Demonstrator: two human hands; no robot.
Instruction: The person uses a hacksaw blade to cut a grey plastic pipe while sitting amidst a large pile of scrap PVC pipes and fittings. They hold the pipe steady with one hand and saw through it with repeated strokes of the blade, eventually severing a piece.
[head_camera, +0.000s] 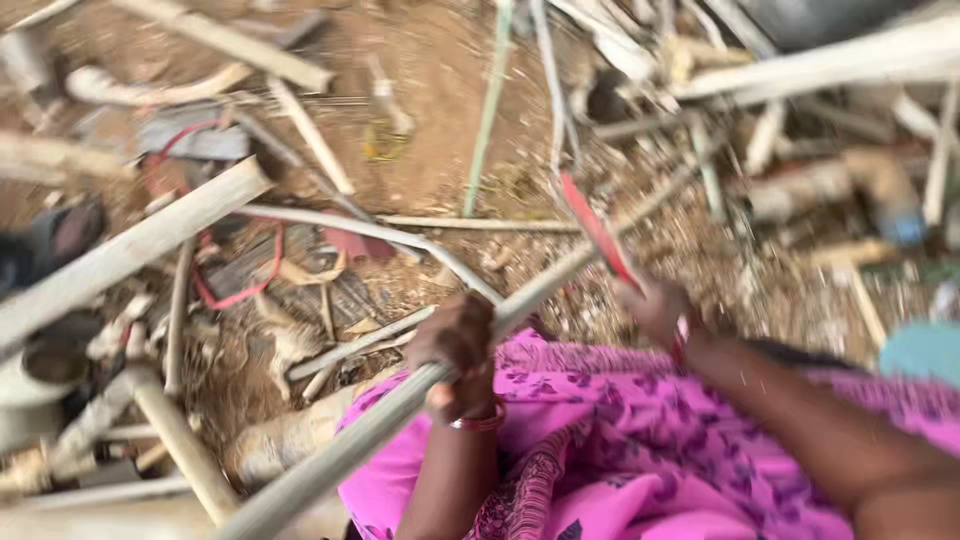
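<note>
1. The ground (440, 90) is bare brown dirt strewn with cut cane, sticks, scrap and a loop of red cord (235, 290); my pink printed cloth (640, 440) covers my lap at the bottom of the view.
2. The long pale stick (560, 275) runs slantwise from the lower left across my lap toward the upper right. I judge it stiff, light for its length and dry, so it should not slip, though the far end will likely whip if I grip only one spot.
3. My left hand (458, 355) is wrapped around the stick near its middle, fingers curled tight on it. That seems the balanced place to hold.
4. My right hand (655, 310) is closed on a red-bladed tool (598, 232), laid against the stick; motion blur hides its edge.
</note>
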